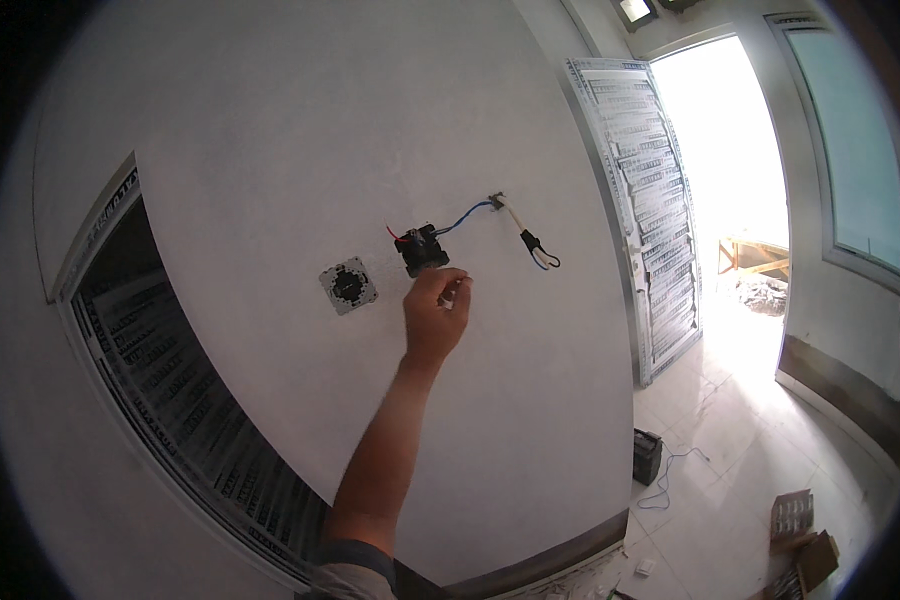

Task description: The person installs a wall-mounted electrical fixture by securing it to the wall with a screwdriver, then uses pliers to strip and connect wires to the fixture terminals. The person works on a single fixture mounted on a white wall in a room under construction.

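Observation:
My left hand (436, 312) is raised in front of the white wall, its fingers curled in and the thumb and index finger pinched together. Whatever they pinch is too small to make out. Just above the knuckles is a black square electrical box (423, 252) at the wall, its lower edge partly covered by the hand; I cannot tell if they touch. A red wire (394, 234) sticks out at its upper left. Blue wire (465, 215) runs from its right side to a hole (497, 201) in the wall. My right hand is out of view.
Left of the box sits a grey square patch (332, 292) with a dark centre. A white cable (513, 214) with a black-taped end hangs at right. Doors stand at left (185, 370) and right (635, 190). A black case (647, 457) and cartons (820, 560) lie on the floor.

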The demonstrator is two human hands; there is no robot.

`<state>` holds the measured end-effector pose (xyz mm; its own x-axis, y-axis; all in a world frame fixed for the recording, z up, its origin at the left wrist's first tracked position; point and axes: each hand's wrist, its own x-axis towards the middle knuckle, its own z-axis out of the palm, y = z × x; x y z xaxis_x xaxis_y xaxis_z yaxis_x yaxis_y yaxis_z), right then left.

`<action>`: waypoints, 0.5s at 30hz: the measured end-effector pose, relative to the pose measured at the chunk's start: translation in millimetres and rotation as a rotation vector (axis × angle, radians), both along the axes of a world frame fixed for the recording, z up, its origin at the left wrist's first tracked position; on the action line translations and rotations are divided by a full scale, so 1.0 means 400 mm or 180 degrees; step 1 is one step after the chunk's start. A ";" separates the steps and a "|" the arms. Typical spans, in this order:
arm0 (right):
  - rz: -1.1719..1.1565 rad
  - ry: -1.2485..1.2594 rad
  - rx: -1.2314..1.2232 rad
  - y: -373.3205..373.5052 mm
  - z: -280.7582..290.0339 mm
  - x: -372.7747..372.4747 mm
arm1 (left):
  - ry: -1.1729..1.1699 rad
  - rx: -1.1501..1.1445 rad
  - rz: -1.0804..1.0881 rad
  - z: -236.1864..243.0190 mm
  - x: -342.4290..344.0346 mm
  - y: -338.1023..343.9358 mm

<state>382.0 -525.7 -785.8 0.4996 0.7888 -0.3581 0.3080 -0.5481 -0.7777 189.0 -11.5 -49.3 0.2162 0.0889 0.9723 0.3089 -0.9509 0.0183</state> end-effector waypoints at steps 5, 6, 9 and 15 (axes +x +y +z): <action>0.0170 -0.0026 0.0101 -0.022 0.002 -0.003 | -0.0540 -0.2593 -0.1522 -0.012 0.084 -0.025; 0.0206 -0.0043 0.0148 -0.026 0.000 0.001 | -0.0830 -0.2917 -0.1923 -0.008 0.104 -0.027; 0.0453 -0.0103 0.0357 -0.060 -0.007 -0.010 | -0.1744 -0.3555 -0.3039 0.024 0.146 -0.033; 0.0651 -0.0256 0.0538 -0.106 -0.136 -0.031 | -0.2693 -0.3582 -0.4472 0.084 0.218 0.008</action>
<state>369.8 -568.0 -840.2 0.3452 0.9214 -0.1783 0.4634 -0.3326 -0.8214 276.0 -8.1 -15.9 0.2654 0.8336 0.4844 -0.9189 0.0666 0.3889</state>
